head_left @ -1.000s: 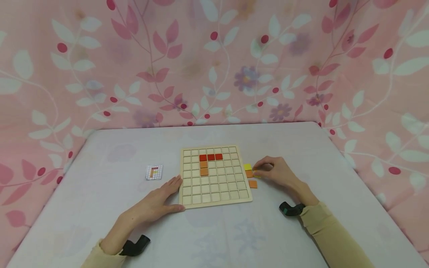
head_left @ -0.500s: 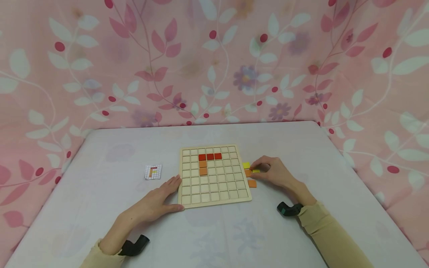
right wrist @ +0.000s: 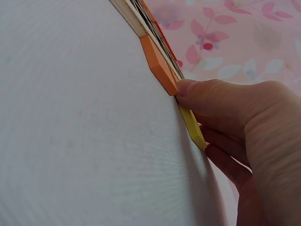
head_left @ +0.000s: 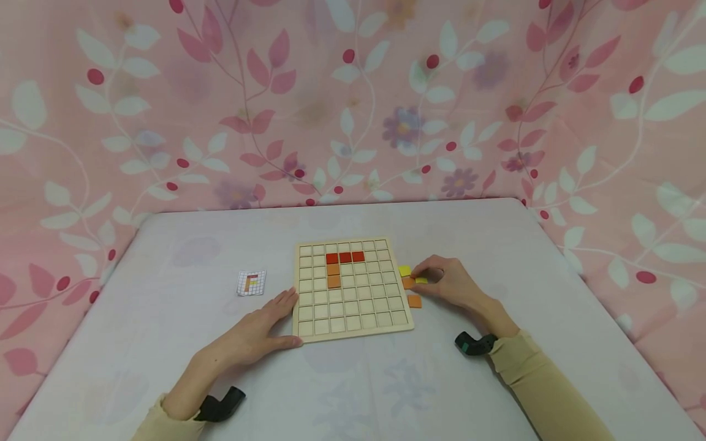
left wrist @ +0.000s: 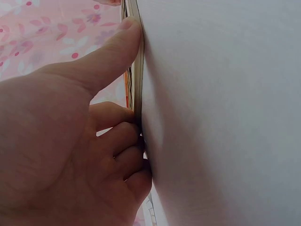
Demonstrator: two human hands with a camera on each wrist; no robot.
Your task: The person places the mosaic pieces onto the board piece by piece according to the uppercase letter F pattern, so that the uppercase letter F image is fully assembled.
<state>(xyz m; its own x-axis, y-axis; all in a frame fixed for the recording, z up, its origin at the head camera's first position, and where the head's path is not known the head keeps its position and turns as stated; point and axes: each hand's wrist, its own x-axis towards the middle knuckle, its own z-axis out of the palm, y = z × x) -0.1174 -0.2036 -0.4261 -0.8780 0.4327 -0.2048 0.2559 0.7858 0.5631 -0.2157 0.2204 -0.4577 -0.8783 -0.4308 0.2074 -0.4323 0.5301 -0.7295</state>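
Observation:
A wooden grid board [head_left: 369, 309] lies on the table, with three red tiles [head_left: 344, 256] in a row and two orange tiles [head_left: 333, 275] below the leftmost. My left hand [head_left: 245, 334] rests against the board's left side, its thumb [left wrist: 120, 52] on the near edge and fingers outstretched along the side. Beyond the right edge, my right hand [head_left: 452, 283] has thumb and index finger about an orange tile [head_left: 407, 283], partly hidden by the fingertips. One yellow tile [head_left: 421, 280] shows between thumb and index, close to the other fingers [right wrist: 228, 160] in the right wrist view.
Another yellow tile [head_left: 405, 270] lies just beyond the right fingertips, and a loose orange tile [head_left: 415, 301] sits nearer, beside the board. Left of the board is a small pattern card [head_left: 251, 283]. A floral cloth [head_left: 353, 104] hangs behind the white table [head_left: 353, 392].
My right thumb and index finger have shifted slightly left onto the orange tile, and the yellow tile behind them shows more. My left hand stays at the board's edge.

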